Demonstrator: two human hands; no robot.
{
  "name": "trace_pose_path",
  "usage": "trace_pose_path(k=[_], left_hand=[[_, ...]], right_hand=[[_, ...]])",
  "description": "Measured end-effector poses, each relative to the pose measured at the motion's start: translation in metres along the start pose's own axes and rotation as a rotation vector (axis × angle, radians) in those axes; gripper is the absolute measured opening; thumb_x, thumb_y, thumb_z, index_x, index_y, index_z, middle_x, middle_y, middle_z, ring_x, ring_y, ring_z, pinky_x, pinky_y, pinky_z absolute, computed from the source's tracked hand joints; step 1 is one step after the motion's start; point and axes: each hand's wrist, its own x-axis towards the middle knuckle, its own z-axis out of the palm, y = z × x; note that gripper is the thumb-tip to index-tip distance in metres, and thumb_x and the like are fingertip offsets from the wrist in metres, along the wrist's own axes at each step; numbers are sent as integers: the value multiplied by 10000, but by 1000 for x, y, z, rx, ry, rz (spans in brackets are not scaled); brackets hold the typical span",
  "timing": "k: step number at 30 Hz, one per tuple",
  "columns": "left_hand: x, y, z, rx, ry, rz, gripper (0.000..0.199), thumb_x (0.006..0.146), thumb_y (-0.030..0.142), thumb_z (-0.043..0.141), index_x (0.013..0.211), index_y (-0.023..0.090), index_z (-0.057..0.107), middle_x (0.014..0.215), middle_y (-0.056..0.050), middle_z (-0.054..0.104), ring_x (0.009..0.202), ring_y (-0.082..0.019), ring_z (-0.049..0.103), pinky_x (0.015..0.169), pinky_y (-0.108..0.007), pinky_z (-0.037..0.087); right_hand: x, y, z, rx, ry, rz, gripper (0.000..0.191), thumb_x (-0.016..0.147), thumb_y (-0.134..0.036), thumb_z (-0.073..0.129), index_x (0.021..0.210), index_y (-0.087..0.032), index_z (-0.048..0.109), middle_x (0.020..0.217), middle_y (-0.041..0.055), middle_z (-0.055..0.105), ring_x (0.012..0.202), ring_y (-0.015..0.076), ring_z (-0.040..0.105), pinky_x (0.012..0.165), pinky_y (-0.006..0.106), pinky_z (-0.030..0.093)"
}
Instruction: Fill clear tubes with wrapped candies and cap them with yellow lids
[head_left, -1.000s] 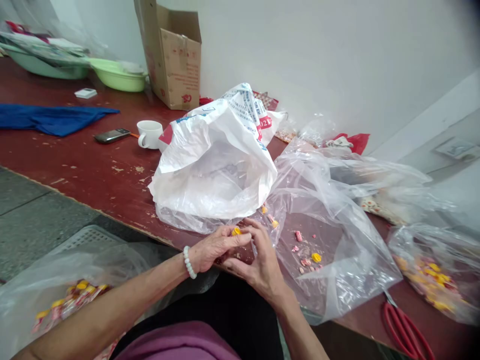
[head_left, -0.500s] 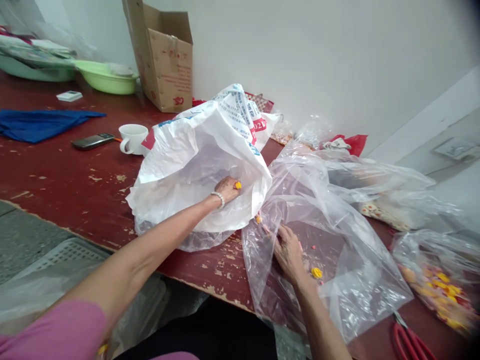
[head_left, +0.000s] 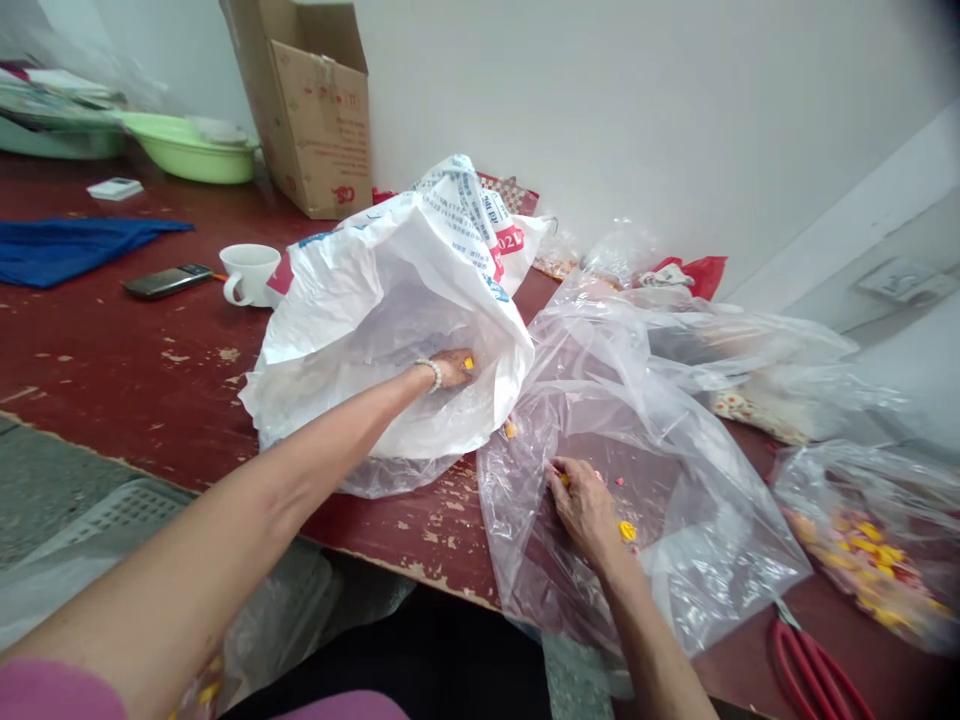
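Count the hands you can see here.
2: the left hand inside the white bag, the right hand at the clear bag. No other hands show.

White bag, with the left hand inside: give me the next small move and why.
Probably release the yellow piece from the left hand: both are inside the mouth of the white bag, and the right hand has another yellow bit at its fingers.

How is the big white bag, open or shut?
Open: the white bag's mouth gapes wide, and the left hand is inside it.
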Motion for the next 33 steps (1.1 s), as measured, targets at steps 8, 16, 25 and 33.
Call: trace_pose_path(k=[8, 16, 25, 33], left_hand=[[-61, -8, 8, -256, 158, 57, 310, 653, 209, 659, 961, 217, 631, 728, -18, 610, 787, -212, 573, 705, -273, 378], [-136, -19, -6, -709, 311, 71, 441, 675, 316, 638, 1067, 119, 588, 959, -66, 637, 912, -187, 567, 757, -267, 437], [-218, 30, 2, -1218, -41, 37, 456, 701, 284, 731, 1118, 171, 583, 955, -45, 632, 793, -122, 562, 718, -242, 435], [-228, 39, 12, -1205, -80, 42, 256, 711, 294, 725, 851, 122, 597, 732, 22, 523, 656, -87, 471, 619, -208, 388]], right_hand=[[-40, -28, -29, 550, 140, 418, 436, 723, -531, 632, 955, -164, 593, 773, 57, 681, 680, 192, 625, 618, 315, 473], [-33, -113, -47, 954, 147, 304, 395, 769, -425, 655, 1066, -177, 580, 863, 52, 672, 729, 146, 621, 656, 293, 511], [-6, -171, -26, 984, 151, 59, 263, 769, -356, 671, 931, -196, 540, 882, 24, 663, 747, 127, 627, 706, 281, 520], [-31, -159, -29, 367, 25, -359, 370, 777, -424, 657, 1066, -217, 555, 1296, 114, 505, 1192, 253, 482, 989, 446, 402]])
